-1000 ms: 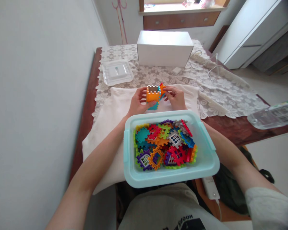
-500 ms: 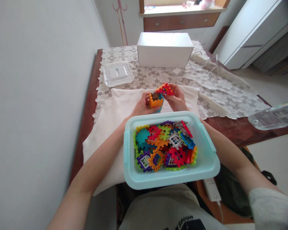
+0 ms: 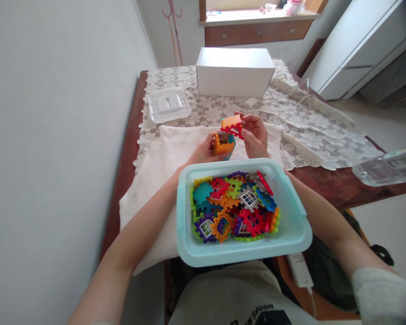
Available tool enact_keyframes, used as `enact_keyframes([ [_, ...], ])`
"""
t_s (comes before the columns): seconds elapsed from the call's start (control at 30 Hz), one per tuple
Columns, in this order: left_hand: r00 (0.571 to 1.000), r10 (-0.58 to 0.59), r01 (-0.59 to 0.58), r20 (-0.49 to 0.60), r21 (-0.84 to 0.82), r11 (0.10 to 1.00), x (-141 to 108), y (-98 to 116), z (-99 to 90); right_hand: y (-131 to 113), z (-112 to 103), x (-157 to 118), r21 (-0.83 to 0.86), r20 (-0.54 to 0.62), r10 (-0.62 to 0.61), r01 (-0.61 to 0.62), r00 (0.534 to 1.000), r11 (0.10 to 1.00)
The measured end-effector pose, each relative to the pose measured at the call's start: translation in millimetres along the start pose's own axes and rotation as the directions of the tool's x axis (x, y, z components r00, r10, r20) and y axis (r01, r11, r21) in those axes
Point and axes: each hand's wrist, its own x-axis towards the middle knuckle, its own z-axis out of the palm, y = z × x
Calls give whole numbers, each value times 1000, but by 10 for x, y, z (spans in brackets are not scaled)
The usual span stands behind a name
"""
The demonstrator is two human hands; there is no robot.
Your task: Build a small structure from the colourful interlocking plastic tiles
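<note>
My left hand is closed around an open-topped box of orange and blue interlocking plastic panels. Its brown inside shows from above. Just over that box, my right hand pinches a small roof-like piece of joined red and orange panels. Whether the two pieces touch is hard to make out. Close to my body, a light blue tub holds many loose notched panels in red, orange, green, purple, blue and grey, some with window lattices.
A white cloth lies under my hands on a lace tablecloth. Beyond are a clear plastic lid and a white box. A clear bottle lies at the right edge, with a power strip below.
The red and orange piece has turned in my right hand, so its orange side now faces up. The whole view has shifted slightly.
</note>
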Motion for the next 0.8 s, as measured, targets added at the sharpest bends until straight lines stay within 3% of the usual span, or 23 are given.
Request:
enact_keyframes([
  [0.17,997,54,-52,56,-41,998,28,19,14,-30,46,-9,11,48,-21,21,999,1000],
  [0.43,959,220,-217,-176,38,975,92,6,-170,-29,49,-34,-47,118,-42,48,992,998],
  [0.8,945,253,-235,-206,105,966,68,-4,-118,-53,-34,-81,-106,240,18,7,971,994],
])
